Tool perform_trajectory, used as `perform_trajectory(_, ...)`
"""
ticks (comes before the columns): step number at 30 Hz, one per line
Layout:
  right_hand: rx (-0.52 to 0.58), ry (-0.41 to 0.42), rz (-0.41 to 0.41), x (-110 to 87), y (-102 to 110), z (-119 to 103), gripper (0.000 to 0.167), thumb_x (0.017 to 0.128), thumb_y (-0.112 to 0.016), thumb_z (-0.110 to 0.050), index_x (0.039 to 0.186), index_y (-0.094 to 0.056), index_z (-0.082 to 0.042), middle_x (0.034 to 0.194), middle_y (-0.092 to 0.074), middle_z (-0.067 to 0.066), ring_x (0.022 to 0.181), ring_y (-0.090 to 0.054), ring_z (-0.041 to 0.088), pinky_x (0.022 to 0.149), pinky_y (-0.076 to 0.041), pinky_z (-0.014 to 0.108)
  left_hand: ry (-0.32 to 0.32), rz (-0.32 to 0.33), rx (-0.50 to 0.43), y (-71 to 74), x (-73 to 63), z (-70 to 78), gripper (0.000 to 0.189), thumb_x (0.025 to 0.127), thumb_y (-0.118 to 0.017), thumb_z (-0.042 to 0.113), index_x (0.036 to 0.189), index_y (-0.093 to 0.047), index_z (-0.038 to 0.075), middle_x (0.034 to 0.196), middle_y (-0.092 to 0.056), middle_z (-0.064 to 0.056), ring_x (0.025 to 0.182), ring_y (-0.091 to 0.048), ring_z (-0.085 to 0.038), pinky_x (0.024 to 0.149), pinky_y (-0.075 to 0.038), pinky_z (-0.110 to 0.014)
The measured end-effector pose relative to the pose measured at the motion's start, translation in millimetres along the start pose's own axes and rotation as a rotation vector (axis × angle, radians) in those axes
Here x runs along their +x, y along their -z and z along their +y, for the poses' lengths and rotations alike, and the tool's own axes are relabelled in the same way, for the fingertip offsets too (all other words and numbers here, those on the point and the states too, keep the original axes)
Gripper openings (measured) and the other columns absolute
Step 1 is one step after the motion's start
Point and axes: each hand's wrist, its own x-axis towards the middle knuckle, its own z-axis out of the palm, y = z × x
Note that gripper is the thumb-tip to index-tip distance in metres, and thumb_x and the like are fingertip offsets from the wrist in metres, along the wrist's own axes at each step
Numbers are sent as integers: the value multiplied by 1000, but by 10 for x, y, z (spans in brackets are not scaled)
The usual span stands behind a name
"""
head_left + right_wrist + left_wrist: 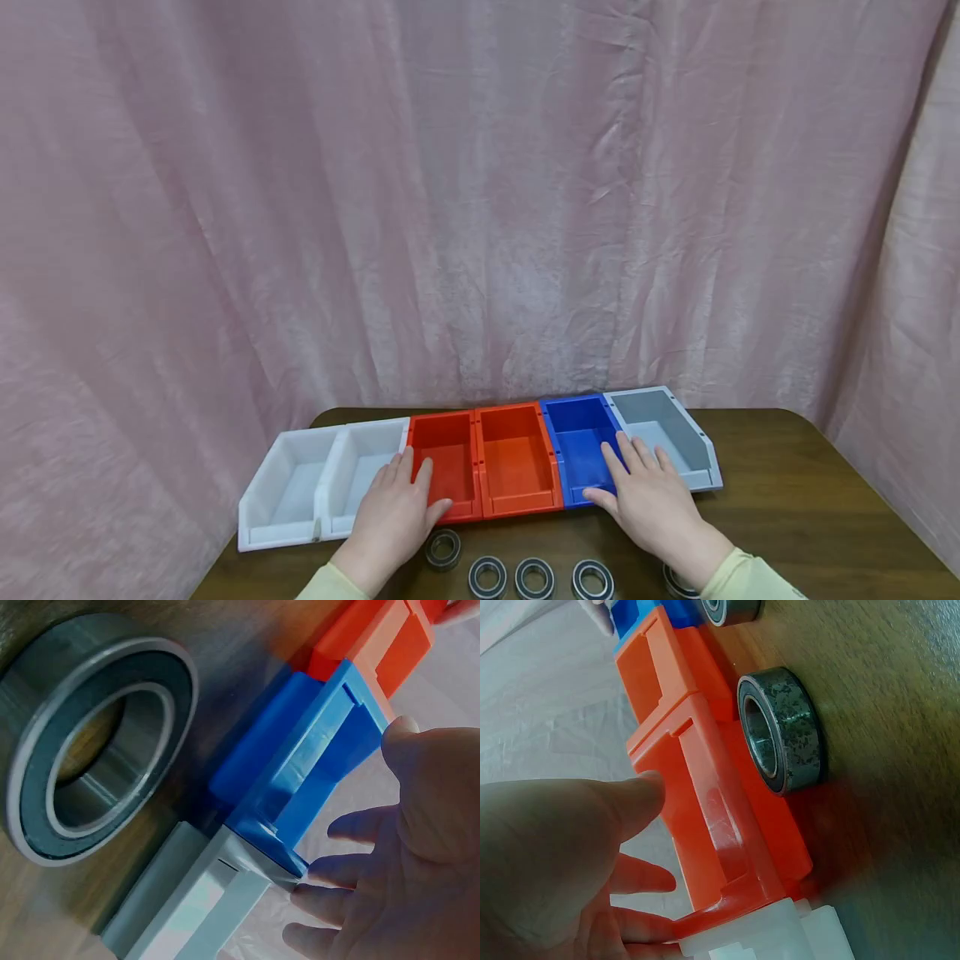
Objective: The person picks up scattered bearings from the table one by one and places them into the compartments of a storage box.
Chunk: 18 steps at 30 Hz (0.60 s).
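Note:
My left hand is spread over the front of the red bin and the white bin beside it, holding nothing. With its fingers apart, my right hand reaches over the fronts of the blue bin and the grey bin, also with nothing in it. Several ring-shaped ball bearings lie in front of the bins; one bearing is close to my left hand. Another bearing shows large in the right wrist view, partly hidden under my right forearm in the head view.
An orange bin stands between the red and blue ones, and a second white bin ends the row at the left. The bins look empty inside. Brown wooden table extends to the right; a pink curtain hangs behind.

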Motion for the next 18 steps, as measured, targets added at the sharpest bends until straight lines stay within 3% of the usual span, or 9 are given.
perform_trajectory(9, 2, -1, 7, -13, -57, 2, 74, 106, -67, -56, 151, -63, 3, 160, -51, 33, 149, -48, 53, 120, -36, 73, 6, -24, -12, -50, 7, -32, 66, 95, -86, 42, 139, -70, -4, 150, -57, -38, 141, -55, -55, 118, -46, -63)
perform_trajectory(18, -33, 33, 74, -25, -74, 55, 74, 103, -73, -54, 145, -66, 7, 153, -58, 33, 144, -55, 51, 120, -38, 71, 3, -58, -37, -43, 41, -10, 65, 94, -88, 38, 140, -70, -5, 155, -52, -39, 145, -51, -56, 119, -46, -62)
